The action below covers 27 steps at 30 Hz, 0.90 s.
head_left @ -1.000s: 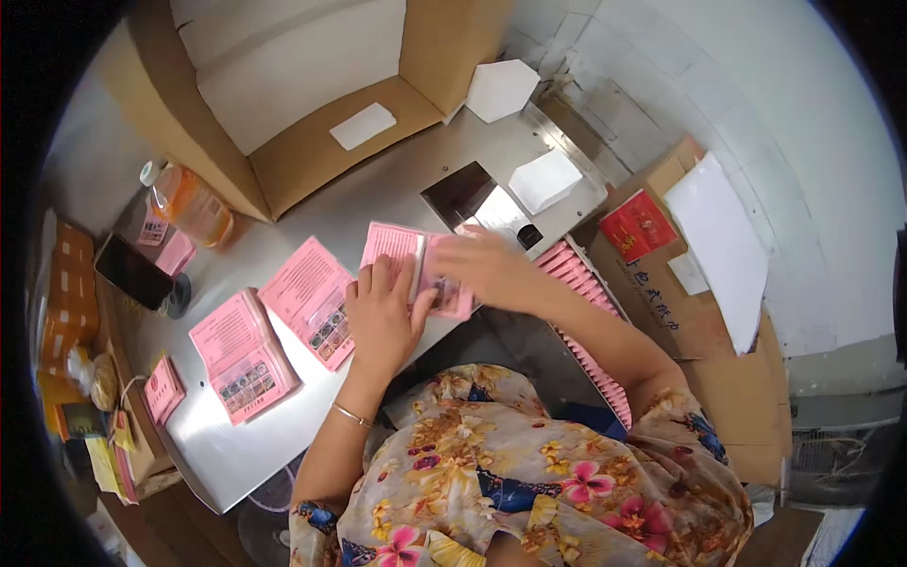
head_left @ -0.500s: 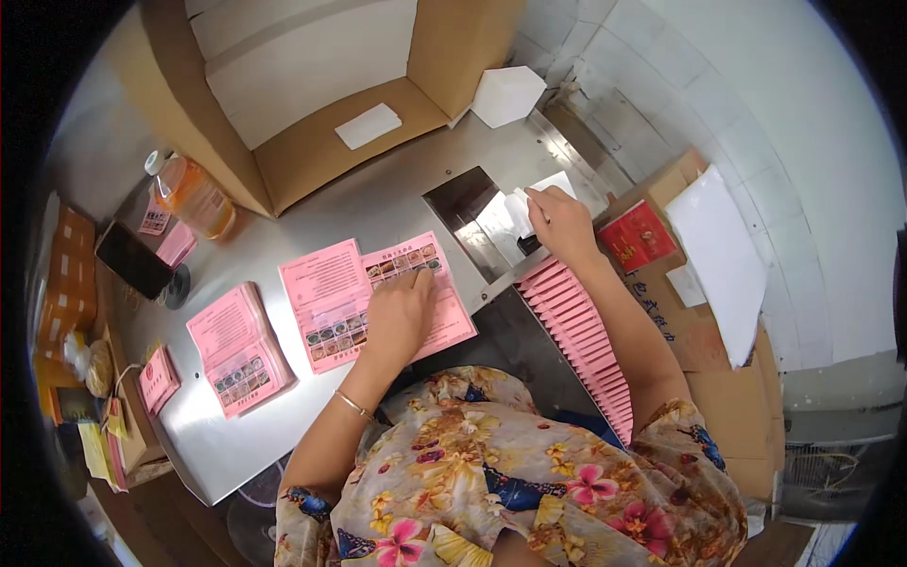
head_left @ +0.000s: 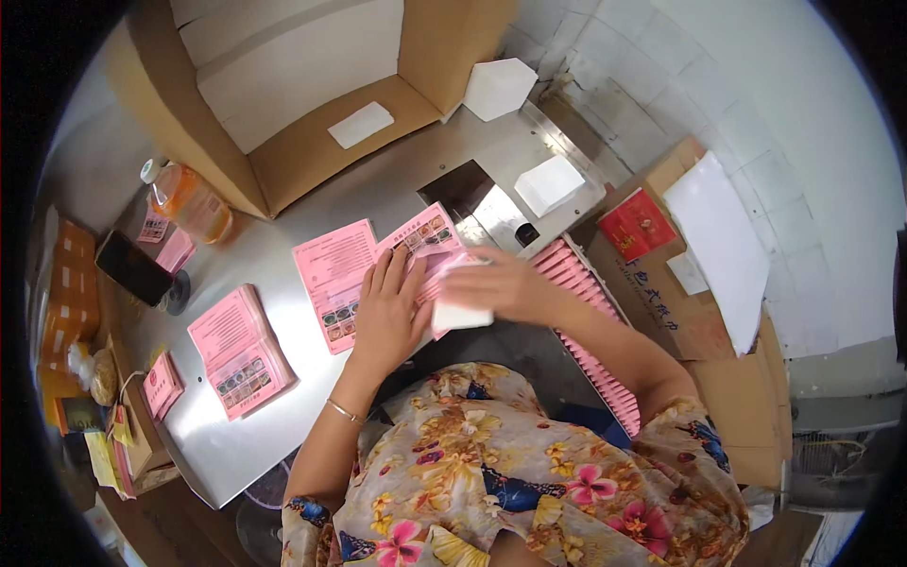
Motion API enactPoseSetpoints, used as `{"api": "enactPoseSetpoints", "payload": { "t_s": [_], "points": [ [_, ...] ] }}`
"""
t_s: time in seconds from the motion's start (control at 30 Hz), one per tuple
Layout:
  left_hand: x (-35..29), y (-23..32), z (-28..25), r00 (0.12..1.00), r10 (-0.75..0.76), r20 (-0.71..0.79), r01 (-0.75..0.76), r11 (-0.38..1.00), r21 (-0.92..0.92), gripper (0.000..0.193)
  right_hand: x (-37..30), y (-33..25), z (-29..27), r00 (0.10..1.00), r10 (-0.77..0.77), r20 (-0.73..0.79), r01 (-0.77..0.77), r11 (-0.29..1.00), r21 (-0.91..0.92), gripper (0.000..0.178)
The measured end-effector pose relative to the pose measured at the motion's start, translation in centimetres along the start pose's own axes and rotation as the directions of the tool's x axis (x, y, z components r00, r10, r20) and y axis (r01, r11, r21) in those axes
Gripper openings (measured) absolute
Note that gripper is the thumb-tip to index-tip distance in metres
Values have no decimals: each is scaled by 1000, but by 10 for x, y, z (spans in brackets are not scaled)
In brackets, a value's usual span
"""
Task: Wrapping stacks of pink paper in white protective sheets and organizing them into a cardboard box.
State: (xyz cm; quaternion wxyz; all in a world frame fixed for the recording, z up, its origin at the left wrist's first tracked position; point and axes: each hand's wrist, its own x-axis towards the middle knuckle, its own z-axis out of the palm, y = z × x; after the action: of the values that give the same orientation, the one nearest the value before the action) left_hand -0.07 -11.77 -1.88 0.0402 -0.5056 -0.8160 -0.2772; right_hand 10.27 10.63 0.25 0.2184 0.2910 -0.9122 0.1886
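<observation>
My left hand (head_left: 385,304) lies with fingers apart on a pink printed sheet (head_left: 416,231), at the near side of a pink stack (head_left: 331,265). Close beside it is my right hand (head_left: 505,288), smeared by motion, over the right part of the sheet. Under its fingers is a white folded paper napkin (head_left: 463,317), which it appears to grip. The sheet's right side looks lifted and bent near the right hand. Beyond that hand, a stack of white napkins (head_left: 550,184) sits on the steel table (head_left: 236,458).
More pink sheets (head_left: 241,350) are stacked at the left, near a phone (head_left: 134,268) and a bottle of orange liquid (head_left: 189,200). An open cardboard box (head_left: 350,170) stands at the back. Below my right forearm is a row of pink packets (head_left: 605,378).
My right hand has come from the white stack toward my left hand, bringing a white napkin. My left hand has flattened on the pink sheet, and the sheet has shifted and tilted.
</observation>
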Motion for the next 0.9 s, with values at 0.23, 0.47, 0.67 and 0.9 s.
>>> {"api": "enactPoseSetpoints", "payload": {
  "t_s": [0.23,0.47,0.67,0.9],
  "points": [
    [20,16,10,995,8,-100,-5,1000,29,81,51,27,60,862,446,243,-303,835,-459,30],
    [-15,7,-13,982,-83,-170,65,992,-108,66,33,60,54,867,430,253,-309,861,-404,20],
    [-57,-25,-39,967,-178,-181,195,977,84,40,-14,54,4,765,625,155,-496,725,-479,23],
    [-52,-14,-38,935,-242,-259,252,968,7,18,-22,61,-58,817,472,-332,-563,778,-280,27]
  ]
}}
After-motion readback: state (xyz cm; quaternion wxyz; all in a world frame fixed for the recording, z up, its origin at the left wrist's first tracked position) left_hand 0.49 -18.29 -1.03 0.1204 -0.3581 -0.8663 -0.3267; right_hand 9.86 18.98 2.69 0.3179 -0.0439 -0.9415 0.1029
